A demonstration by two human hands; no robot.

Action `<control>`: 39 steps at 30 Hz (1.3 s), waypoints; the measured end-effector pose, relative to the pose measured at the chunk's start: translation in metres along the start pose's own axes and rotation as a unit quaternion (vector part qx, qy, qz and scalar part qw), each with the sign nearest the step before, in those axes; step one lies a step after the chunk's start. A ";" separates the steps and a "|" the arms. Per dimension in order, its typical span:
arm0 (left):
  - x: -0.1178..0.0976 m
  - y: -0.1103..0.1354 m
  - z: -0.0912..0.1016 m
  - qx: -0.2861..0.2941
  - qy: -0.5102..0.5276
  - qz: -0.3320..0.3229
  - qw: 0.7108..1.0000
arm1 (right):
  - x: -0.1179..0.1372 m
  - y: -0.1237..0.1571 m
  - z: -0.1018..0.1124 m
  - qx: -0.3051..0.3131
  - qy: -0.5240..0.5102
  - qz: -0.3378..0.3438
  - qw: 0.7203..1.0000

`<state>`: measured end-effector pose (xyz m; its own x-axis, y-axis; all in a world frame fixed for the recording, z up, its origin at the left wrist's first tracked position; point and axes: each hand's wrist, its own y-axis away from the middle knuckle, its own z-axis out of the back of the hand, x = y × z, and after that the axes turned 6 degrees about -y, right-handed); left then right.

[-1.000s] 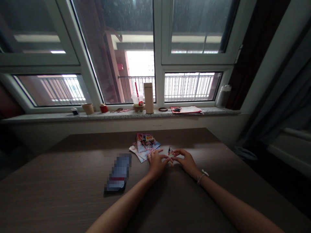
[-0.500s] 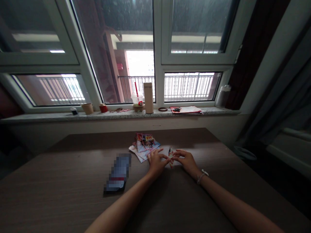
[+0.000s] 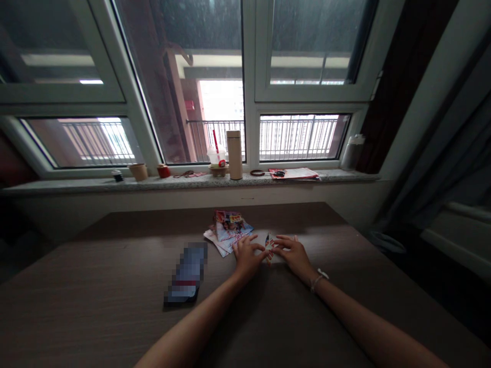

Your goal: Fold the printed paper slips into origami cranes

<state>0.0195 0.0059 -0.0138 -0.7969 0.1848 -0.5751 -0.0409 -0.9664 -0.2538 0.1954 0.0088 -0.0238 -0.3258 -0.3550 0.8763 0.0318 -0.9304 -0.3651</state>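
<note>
A small folded piece of printed paper (image 3: 269, 244), narrow and pointed at both ends, stands between my two hands above the brown table (image 3: 115, 276). My left hand (image 3: 248, 254) pinches its left side near the lower middle. From the other side my right hand (image 3: 293, 251) grips it with thumb and index finger, the other fingers loosely bent. Just beyond my left hand lies a pile of colourful printed paper sheets (image 3: 230, 225), partly fanned out. The paper's finer folds are too small to make out.
A pixelated phone (image 3: 187, 273) lies left of my left forearm. Along the windowsill (image 3: 184, 183) stand a beige thermos (image 3: 234, 155), a plastic cup with a red straw (image 3: 217, 156), a paper cup (image 3: 138, 172), scissors (image 3: 278, 173) on papers, and a bottle (image 3: 353, 152).
My right hand has shifted very slightly left towards the folded paper, which has tilted a little. My left hand and the paper pile stay in place.
</note>
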 end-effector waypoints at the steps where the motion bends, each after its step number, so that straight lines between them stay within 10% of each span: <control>1: 0.000 0.000 0.000 0.000 0.000 0.000 1.000 | -0.001 0.000 0.000 0.000 -0.002 0.000 1.000; 39: 0.000 0.000 0.001 0.008 0.010 -0.002 1.000 | -0.002 0.001 -0.004 0.012 0.018 -0.003 1.000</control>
<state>0.0188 0.0057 -0.0136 -0.7848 0.1917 -0.5893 -0.0540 -0.9685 -0.2431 0.1926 0.0091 -0.0272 -0.3599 -0.3461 0.8664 0.0524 -0.9347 -0.3516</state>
